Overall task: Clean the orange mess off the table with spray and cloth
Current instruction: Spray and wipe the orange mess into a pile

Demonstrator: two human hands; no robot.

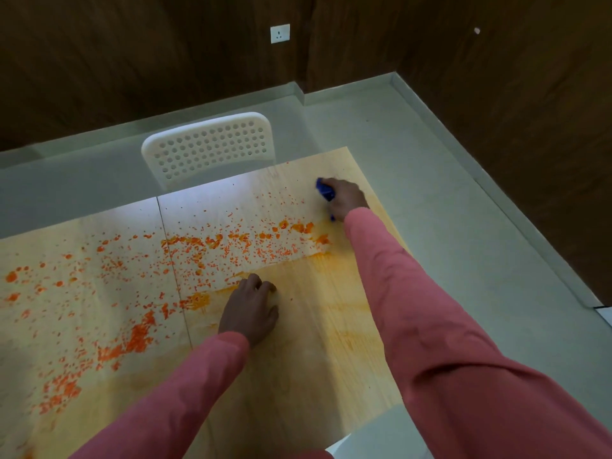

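Table: lying under both hands, with a white chair beyond.
Mess: spreading between and left of both hands.
Left hand: pressing down with fingers curled; contents unclear.
Right hand: gripping a blue cloth.

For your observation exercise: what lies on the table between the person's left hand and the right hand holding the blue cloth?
In the head view, orange splatter lies between the left hand and the right hand gripping the blue cloth.

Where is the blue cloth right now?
In the head view, the blue cloth is in the right hand, at the table's far right corner, just right of the white chair.
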